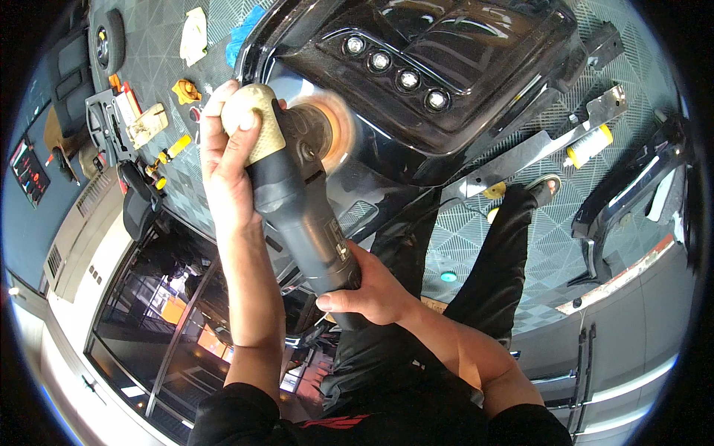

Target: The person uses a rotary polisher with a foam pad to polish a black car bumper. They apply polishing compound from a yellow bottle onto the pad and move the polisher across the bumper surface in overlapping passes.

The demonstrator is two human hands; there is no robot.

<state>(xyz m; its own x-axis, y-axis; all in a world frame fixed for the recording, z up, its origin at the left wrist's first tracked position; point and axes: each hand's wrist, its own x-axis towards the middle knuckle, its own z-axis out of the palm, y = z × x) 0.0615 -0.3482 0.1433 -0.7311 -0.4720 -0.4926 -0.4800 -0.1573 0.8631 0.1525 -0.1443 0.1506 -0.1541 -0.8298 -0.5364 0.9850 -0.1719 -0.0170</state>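
Observation:
A black polisher (pixel 301 212) with a pale textured cover over its head is held in both my hands. The fingers of my left hand (pixel 229 167) wrap round the covered head, thumb across the top. My right hand (pixel 378 288) is closed round the rear of the body. The orange polishing pad (pixel 341 130) is blurred, as if spinning, and lies at the glossy surface of a black car bumper (pixel 476 137). A slanting row of several round lights (pixel 407 79) is set into the bumper. The pad's contact face is hidden.
A long metal strip (pixel 513 160) and a yellow-and-white bottle (pixel 587 146) lie right of the bumper. Farther right is a black trim part (pixel 632 186). Yellow cloth (pixel 194 37), blue cloth (pixel 244 33), an orange piece (pixel 186 91) and a wheel (pixel 110 41) are at upper left.

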